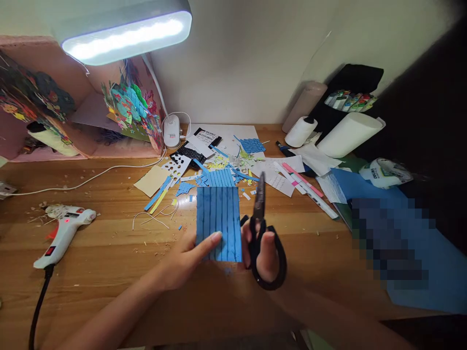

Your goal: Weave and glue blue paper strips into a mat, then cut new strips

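My left hand point(197, 253) pinches a blue sheet of paper point(219, 209) marked with dark lengthwise lines, its thumb lying on the front. The other fingers are hidden behind the sheet. Just right of it, my right hand point(268, 257) has its fingers through the black handles of a pair of scissors point(260, 204). The blades point up and away and look closed, beside the sheet's right edge. Beyond the sheet lies another lined blue piece point(221, 178) among blue and yellow paper scraps point(186, 188).
A white glue gun point(67, 228) with a black cord lies at the left. Under the lamp point(127, 36) stands a pink box point(156, 116) with colourful cutouts. White rolls point(350, 135), a pink marker point(302, 180) and a tape roll point(385, 172) are at the right.
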### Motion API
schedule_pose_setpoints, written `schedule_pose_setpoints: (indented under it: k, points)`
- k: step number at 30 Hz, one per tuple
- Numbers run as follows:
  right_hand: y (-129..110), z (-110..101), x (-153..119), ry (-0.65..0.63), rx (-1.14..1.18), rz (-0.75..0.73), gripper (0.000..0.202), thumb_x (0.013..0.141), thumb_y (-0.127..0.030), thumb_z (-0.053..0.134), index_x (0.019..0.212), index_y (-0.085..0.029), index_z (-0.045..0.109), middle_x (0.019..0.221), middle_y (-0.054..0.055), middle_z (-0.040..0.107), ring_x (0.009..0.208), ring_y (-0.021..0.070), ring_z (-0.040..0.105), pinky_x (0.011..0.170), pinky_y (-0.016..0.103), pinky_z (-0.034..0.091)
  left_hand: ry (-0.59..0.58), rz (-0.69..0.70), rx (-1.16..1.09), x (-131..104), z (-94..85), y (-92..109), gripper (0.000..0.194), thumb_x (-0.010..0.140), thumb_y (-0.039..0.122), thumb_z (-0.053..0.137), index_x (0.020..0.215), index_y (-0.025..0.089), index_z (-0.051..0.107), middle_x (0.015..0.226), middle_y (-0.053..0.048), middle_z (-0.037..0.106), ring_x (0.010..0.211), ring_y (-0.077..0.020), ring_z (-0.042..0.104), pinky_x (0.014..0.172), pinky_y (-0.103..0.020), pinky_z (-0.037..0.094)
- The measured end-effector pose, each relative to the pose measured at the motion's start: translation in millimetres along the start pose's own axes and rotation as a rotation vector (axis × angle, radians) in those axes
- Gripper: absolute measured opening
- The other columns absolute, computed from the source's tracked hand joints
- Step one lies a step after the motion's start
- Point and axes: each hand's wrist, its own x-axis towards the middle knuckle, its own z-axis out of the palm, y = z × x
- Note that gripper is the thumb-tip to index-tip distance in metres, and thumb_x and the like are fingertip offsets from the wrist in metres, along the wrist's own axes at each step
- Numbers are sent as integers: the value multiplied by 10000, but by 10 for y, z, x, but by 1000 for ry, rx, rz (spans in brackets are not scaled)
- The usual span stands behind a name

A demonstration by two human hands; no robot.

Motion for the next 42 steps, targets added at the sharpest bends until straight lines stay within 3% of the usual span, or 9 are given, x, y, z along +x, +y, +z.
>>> schedule_pose_setpoints:
  k: [4,8,13,17,20,23,28,37,42]
  points:
    - [-40,-160,278,182,185,-116,491,758,-701,414,618,-230,414,354,-79,347,265,87,395,288,193,261,447,127,202,186,-410,43,413,750,507,584,534,172,477,506,30,416,498,-108,374,490,-233,300]
    - [-93,-335,469,211,121,-120,447,807,-629,416,635,-218,451,365,-73,393,297,85,435,324,186,318,628,28,626,364,-824,-18,411,764,563,519,679,166,584,652,-39,530,690,-219,507,641,-312,399]
    - [-56,-362,490,206,93,-111,450,824,-622,380,640,-215,435,380,-80,384,291,90,429,310,195,337,1034,192,1124,421,-698,-77,534,858,523,389,1119,74,520,1175,-223,441,1107,-355,391,928,-466,321]
    - [-63,-331,456,157,130,-78,449,823,-618,398,654,-205,443,394,-84,400,304,78,433,318,180,331,652,266,1116,610,-279,44,494,889,517,336,987,103,588,982,-155,541,980,-304,457,873,-421,366]
    - [-78,-319,455,137,157,-78,443,831,-604,404,655,-199,442,379,-87,402,310,74,434,334,172,335,460,412,1203,930,-78,186,508,844,504,464,1117,82,540,1195,-189,467,1116,-320,385,944,-423,305]
    - [-81,-323,477,135,156,-95,444,835,-601,395,651,-199,438,364,-90,386,304,78,432,342,179,358,212,398,1275,1281,-73,326,655,674,419,699,1185,66,492,1281,-227,419,1184,-365,335,961,-458,249]
    - [-112,-348,510,144,152,-111,441,834,-599,385,643,-205,430,362,-90,376,302,88,435,349,194,386,34,337,1208,1585,-269,519,457,496,332,791,879,134,640,831,-90,627,859,-282,539,829,-417,326]
    - [-97,-357,473,88,137,-101,476,836,-630,376,636,-201,429,381,-83,396,317,84,467,354,179,384,108,392,790,1178,-636,837,255,748,391,593,655,155,564,597,7,490,545,-113,435,527,-259,301]
    - [-51,-294,396,15,20,-31,467,830,-571,461,567,-186,440,411,-46,465,376,86,518,408,187,424,289,199,151,770,-419,678,312,694,391,672,874,140,626,818,-39,624,707,-138,547,610,-253,389]
